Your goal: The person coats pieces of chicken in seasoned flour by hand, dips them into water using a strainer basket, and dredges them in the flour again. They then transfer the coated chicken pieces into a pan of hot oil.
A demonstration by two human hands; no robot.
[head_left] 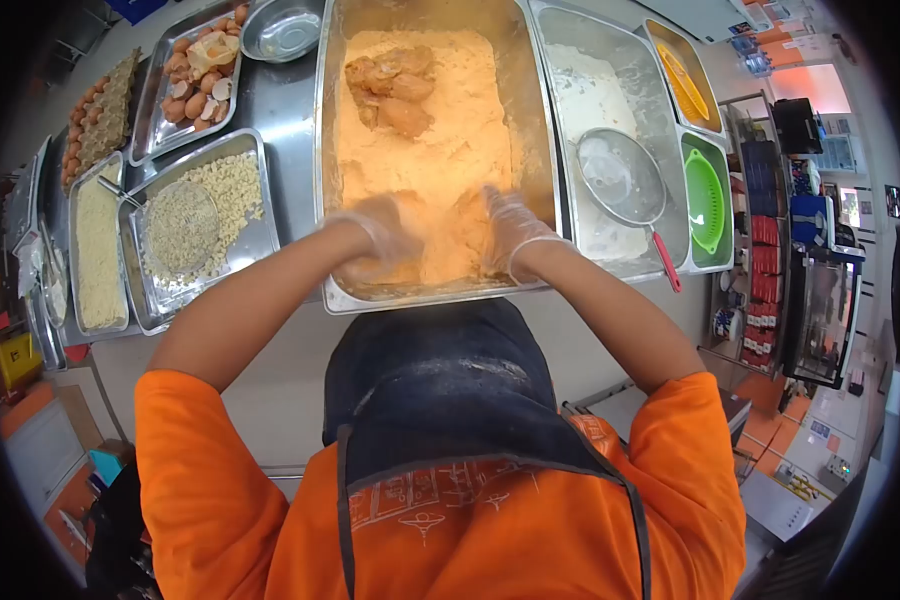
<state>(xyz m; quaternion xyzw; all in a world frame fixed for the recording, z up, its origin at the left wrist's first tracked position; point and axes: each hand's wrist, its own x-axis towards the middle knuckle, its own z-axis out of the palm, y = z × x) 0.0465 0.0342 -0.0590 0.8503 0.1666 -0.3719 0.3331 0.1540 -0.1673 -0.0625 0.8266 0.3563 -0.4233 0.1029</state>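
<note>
A deep metal tray [323, 160] in front of me holds orange breading flour [420, 170]. Wet, marinated chicken pieces [395, 90] lie on the flour toward the far end. Both my hands wear clear plastic gloves and are in the flour at the near end. My left hand [388, 235] is smeared by motion, and its fingers do not show clearly. Opposite it, on the right side of the tray, my right hand [512, 232] is down at a mound of flour; one finger or thumb shows at its edge, the others are hidden. Whether either hand grips anything cannot be seen.
On the right, a red-handled sieve [622, 178] rests in a tray of white flour [595, 90], beside a green basket [705, 200] and an orange-yellow one [682, 85]. Left stand trays of crumbs [235, 190], pale powder [100, 250], eggshells [195, 85] and a metal bowl [280, 30].
</note>
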